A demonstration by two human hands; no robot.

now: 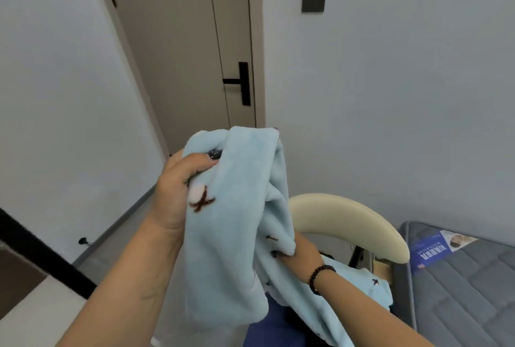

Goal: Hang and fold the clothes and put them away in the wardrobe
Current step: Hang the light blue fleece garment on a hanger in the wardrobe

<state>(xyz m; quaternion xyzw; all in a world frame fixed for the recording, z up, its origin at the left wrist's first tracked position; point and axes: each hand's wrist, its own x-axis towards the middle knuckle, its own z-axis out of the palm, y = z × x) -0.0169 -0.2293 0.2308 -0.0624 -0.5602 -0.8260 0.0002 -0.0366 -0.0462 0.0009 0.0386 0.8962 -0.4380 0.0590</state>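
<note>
A light blue fleece garment (239,235) with small dark brown cross marks hangs bunched in front of me. My left hand (175,196) grips its upper left part, thumb curled over the fabric at chest height. Lower and to the right, my right hand (299,253), with a dark bead bracelet on the wrist, holds a fold of the same garment; its fingers are mostly buried in the cloth. The garment's tail drapes down over the chair seat at the lower right. No wardrobe is in view.
A cream curved chair back (348,221) stands just behind the garment. A grey mattress (459,277) with a blue label lies at the right. A beige door (178,54) with a black handle is straight ahead. A dark item lies under the garment at the bottom.
</note>
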